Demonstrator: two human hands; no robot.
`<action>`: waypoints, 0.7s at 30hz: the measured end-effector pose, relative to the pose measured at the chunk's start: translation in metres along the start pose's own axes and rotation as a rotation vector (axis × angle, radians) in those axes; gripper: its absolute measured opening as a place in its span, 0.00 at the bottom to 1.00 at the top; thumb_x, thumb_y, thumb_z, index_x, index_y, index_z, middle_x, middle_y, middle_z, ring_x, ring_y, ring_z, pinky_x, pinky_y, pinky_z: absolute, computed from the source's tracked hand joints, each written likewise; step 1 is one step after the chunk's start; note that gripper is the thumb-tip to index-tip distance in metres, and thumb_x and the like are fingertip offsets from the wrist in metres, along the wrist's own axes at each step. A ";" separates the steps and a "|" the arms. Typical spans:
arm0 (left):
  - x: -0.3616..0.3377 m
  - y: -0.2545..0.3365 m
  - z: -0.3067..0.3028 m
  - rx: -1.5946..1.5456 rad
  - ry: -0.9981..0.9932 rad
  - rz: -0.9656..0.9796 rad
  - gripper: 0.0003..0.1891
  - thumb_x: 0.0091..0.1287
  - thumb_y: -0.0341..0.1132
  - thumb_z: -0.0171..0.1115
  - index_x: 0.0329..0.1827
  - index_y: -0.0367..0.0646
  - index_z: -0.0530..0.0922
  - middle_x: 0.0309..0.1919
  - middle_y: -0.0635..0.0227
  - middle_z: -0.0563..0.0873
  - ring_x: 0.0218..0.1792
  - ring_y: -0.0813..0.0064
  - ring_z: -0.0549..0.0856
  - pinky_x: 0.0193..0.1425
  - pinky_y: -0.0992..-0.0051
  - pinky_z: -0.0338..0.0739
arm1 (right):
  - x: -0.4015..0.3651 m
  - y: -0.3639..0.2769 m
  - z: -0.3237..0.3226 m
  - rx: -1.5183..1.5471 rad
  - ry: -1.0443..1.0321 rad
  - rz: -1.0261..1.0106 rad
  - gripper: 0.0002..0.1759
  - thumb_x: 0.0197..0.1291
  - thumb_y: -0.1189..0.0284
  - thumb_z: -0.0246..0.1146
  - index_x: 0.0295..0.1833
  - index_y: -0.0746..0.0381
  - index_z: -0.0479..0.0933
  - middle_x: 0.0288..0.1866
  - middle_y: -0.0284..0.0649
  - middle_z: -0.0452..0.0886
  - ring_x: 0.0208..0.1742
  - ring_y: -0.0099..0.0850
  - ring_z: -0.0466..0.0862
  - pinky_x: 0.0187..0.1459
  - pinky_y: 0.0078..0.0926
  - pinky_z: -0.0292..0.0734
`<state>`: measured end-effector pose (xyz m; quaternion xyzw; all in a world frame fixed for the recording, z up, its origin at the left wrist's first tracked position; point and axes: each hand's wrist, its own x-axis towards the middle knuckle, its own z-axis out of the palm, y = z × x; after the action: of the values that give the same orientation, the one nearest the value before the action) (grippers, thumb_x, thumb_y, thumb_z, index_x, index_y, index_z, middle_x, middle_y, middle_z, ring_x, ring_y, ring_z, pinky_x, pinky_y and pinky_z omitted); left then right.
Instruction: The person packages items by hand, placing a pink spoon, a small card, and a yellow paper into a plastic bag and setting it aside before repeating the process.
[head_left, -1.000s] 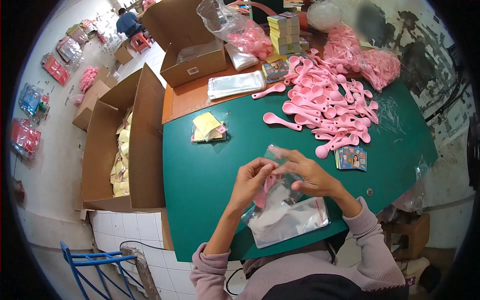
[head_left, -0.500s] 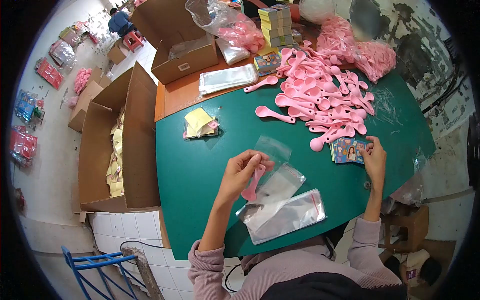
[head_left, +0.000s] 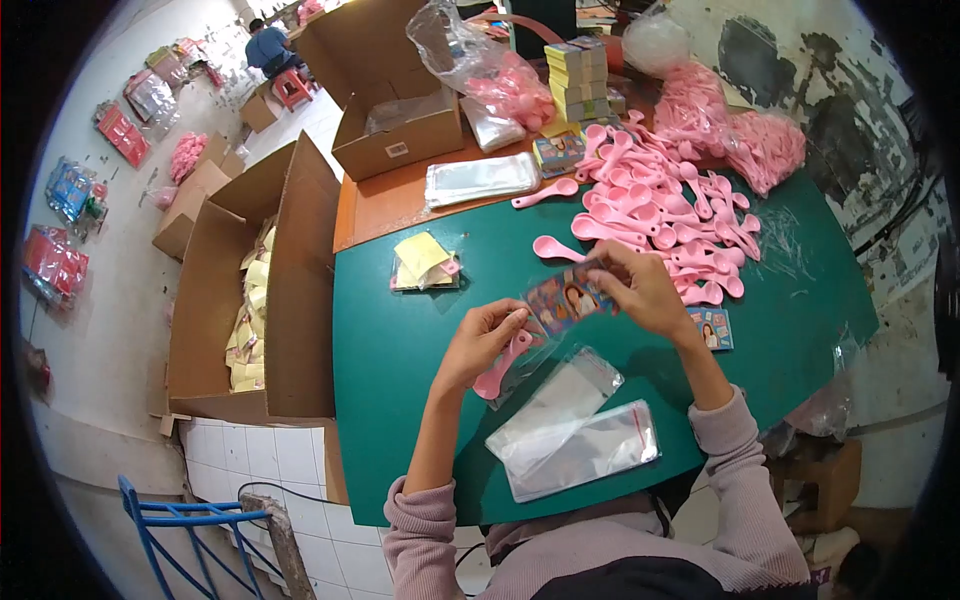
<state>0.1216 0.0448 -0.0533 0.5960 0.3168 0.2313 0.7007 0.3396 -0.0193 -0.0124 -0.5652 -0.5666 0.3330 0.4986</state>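
Between the fingers of my left hand [head_left: 478,345] is a clear plastic bag [head_left: 536,352] with a pink measuring spoon [head_left: 503,366] inside it. My right hand [head_left: 645,288] pinches a printed card [head_left: 566,300] by its upper right part. The card's lower left edge is right at the bag's mouth. Below both hands lie loose clear bags [head_left: 560,405] and a stack of clear bags [head_left: 590,455]. More printed cards [head_left: 712,328] rest on the green table to the right, partly behind my right forearm. A pile of pink spoons [head_left: 625,205] spreads beyond my right hand.
Packed sets with yellow paper [head_left: 424,262] lie at the table's left. A tall carton [head_left: 300,290] with yellow packs stands beside the table. Behind are an open box [head_left: 400,145], bundled card stacks [head_left: 578,80] and bagged spoons [head_left: 690,110]. A person [head_left: 267,48] sits far off.
My right hand has taken a card from the small stack at the right and brought it left to the bag. My left hand still holds the bag and spoon. The view has shifted slightly.
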 end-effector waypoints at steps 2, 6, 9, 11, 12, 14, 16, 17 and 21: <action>0.001 0.003 -0.004 0.032 0.028 -0.042 0.13 0.69 0.37 0.50 0.44 0.34 0.76 0.31 0.65 0.83 0.36 0.80 0.82 0.35 0.85 0.74 | 0.002 0.003 -0.003 -0.182 -0.094 -0.091 0.08 0.55 0.74 0.59 0.39 0.66 0.74 0.26 0.39 0.78 0.24 0.23 0.76 0.25 0.21 0.72; 0.009 -0.006 -0.011 0.248 -0.021 0.013 0.13 0.68 0.37 0.52 0.44 0.34 0.77 0.31 0.69 0.83 0.33 0.84 0.80 0.33 0.85 0.72 | 0.001 0.012 0.000 -0.286 -0.148 -0.185 0.08 0.53 0.75 0.60 0.39 0.66 0.75 0.26 0.39 0.78 0.25 0.24 0.76 0.30 0.21 0.71; 0.010 -0.015 -0.011 0.361 -0.101 0.069 0.14 0.67 0.36 0.53 0.47 0.33 0.77 0.32 0.70 0.82 0.32 0.86 0.77 0.34 0.84 0.72 | -0.007 0.023 0.010 -0.177 -0.237 -0.111 0.09 0.51 0.73 0.63 0.36 0.65 0.74 0.25 0.37 0.77 0.26 0.23 0.76 0.30 0.21 0.71; 0.009 -0.011 -0.006 0.399 -0.140 0.070 0.16 0.64 0.36 0.56 0.51 0.37 0.77 0.29 0.64 0.84 0.31 0.81 0.80 0.38 0.77 0.75 | -0.012 0.031 0.015 -0.099 -0.286 -0.052 0.11 0.50 0.71 0.65 0.33 0.64 0.72 0.25 0.36 0.75 0.28 0.22 0.75 0.30 0.21 0.71; 0.008 -0.007 -0.001 0.401 -0.141 0.069 0.16 0.64 0.36 0.56 0.51 0.37 0.77 0.29 0.64 0.84 0.31 0.81 0.80 0.38 0.77 0.75 | -0.013 0.032 0.018 -0.097 -0.283 -0.052 0.11 0.50 0.71 0.65 0.33 0.64 0.72 0.25 0.36 0.75 0.28 0.22 0.75 0.30 0.21 0.71; 0.006 0.000 0.007 0.504 -0.199 0.052 0.21 0.65 0.37 0.55 0.59 0.39 0.70 0.28 0.66 0.84 0.28 0.86 0.75 0.34 0.80 0.72 | -0.014 0.038 0.022 -0.141 -0.400 -0.027 0.12 0.49 0.70 0.66 0.33 0.64 0.71 0.24 0.36 0.74 0.28 0.22 0.74 0.29 0.21 0.70; 0.006 -0.006 0.008 0.577 -0.174 0.084 0.26 0.64 0.39 0.57 0.65 0.44 0.64 0.27 0.62 0.84 0.27 0.83 0.78 0.34 0.78 0.72 | -0.017 0.044 0.028 -0.160 -0.446 -0.014 0.13 0.49 0.68 0.66 0.36 0.64 0.73 0.27 0.36 0.77 0.29 0.23 0.76 0.30 0.23 0.70; 0.006 -0.007 0.009 0.595 -0.143 0.078 0.28 0.63 0.40 0.58 0.66 0.45 0.62 0.27 0.60 0.85 0.27 0.80 0.80 0.35 0.77 0.73 | -0.019 0.048 0.033 -0.137 -0.416 -0.091 0.12 0.48 0.69 0.66 0.36 0.63 0.74 0.28 0.37 0.79 0.30 0.23 0.77 0.30 0.24 0.71; 0.000 0.004 0.009 0.716 -0.079 0.000 0.32 0.62 0.42 0.59 0.68 0.46 0.58 0.31 0.57 0.85 0.31 0.75 0.83 0.38 0.75 0.74 | -0.023 0.056 0.035 -0.101 -0.371 -0.060 0.11 0.46 0.71 0.66 0.34 0.64 0.77 0.28 0.36 0.81 0.29 0.24 0.78 0.31 0.26 0.71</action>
<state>0.1281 0.0395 -0.0486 0.8122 0.3503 0.0825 0.4591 0.3210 -0.0276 -0.0793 -0.5014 -0.6812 0.3877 0.3664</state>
